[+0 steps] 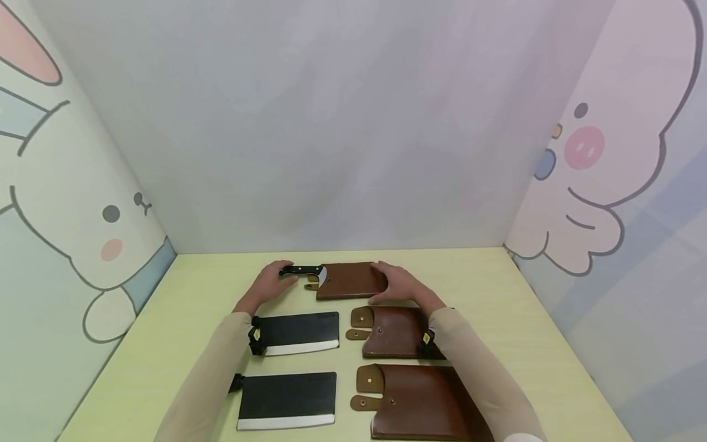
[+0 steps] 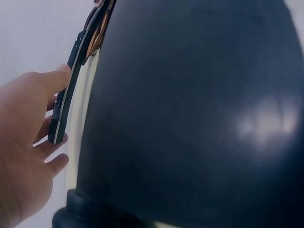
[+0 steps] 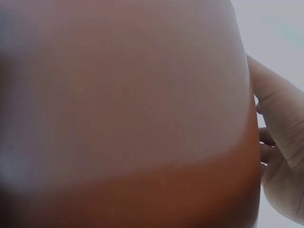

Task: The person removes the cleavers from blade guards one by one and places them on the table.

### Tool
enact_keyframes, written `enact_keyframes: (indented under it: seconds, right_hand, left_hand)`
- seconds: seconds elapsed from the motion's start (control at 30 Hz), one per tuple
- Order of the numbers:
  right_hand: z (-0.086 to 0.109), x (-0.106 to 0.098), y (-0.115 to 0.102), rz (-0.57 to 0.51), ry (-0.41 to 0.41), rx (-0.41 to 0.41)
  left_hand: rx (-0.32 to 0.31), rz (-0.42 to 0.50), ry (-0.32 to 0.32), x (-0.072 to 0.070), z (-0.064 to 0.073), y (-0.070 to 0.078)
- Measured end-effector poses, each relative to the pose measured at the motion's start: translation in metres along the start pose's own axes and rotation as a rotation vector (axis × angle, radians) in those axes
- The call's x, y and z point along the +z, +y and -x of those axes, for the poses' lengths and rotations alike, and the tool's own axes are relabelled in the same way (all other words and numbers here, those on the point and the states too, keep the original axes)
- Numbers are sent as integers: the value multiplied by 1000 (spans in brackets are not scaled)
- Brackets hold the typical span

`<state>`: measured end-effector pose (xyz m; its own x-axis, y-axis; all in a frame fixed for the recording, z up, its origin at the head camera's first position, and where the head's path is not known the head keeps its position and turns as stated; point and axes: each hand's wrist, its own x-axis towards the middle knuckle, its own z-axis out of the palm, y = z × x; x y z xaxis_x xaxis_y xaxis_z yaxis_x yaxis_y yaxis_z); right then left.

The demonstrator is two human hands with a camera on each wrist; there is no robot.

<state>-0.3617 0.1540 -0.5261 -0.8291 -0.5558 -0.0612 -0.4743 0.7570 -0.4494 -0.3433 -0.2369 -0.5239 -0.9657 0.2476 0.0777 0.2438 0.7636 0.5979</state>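
From above and behind the left hand [image 1: 272,281] and right hand [image 1: 399,282], the head view looks forward and down, far enough back to take in the wall [image 1: 331,123] beyond both. The left wrist view looks forward along its hand past a very near blade [image 2: 190,95], sharing that hand and its handle [image 1: 301,270] with the head view. The right wrist view, a sheath [image 3: 142,118] close before it, shares the right hand.

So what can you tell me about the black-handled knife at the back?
The black-handled knife has a slim, riveted handle and a small bare wedge of silvery blade; a brown, leather-looking sheath hides the rest. At the pale yellow table's far end, its handle points to the person's left, pinched by their left grip.
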Motion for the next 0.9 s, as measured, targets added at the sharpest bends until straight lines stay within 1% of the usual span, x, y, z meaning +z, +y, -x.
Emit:
enact_keyframes:
  seconds: [0.1, 0.2, 0.3, 0.4, 0.5, 0.53, 0.63, 0.73, 0.77, 0.9]
  right_hand:
    - [-2, 0, -3, 11, 3, -5]
    - [-3, 0, -5, 14, 21, -7]
    - [-4, 2, -5, 23, 41, -22]
    - [-4, 2, -4, 44, 50, -34]
    - [-1, 0, -3, 70, 63, -42]
    - [0, -1, -3, 72, 68, -47]
    - [2, -6, -3, 76, 91, -65]
    - [5, -11, -4, 79, 110, -88]
    - [6, -13, -5, 82, 118, -95]
    - [10, -21, -9, 91, 148, -111]
  left_hand:
    - [7, -19, 15, -1, -2, 3]
    - [27, -38, 47, 0, -4, 2]
    - [39, -27, 69, 0, -3, -1]
    - [63, 0, 70, -1, 1, -3]
    - [126, 6, 77, -4, 6, -1]
    - [156, -9, 86, -4, 7, 0]
    - [213, -27, 102, -8, 9, 3]
    - [212, -44, 100, -11, 8, 6]
    - [197, -34, 91, -12, 7, 7]
    - [161, -54, 74, -17, 5, 12]
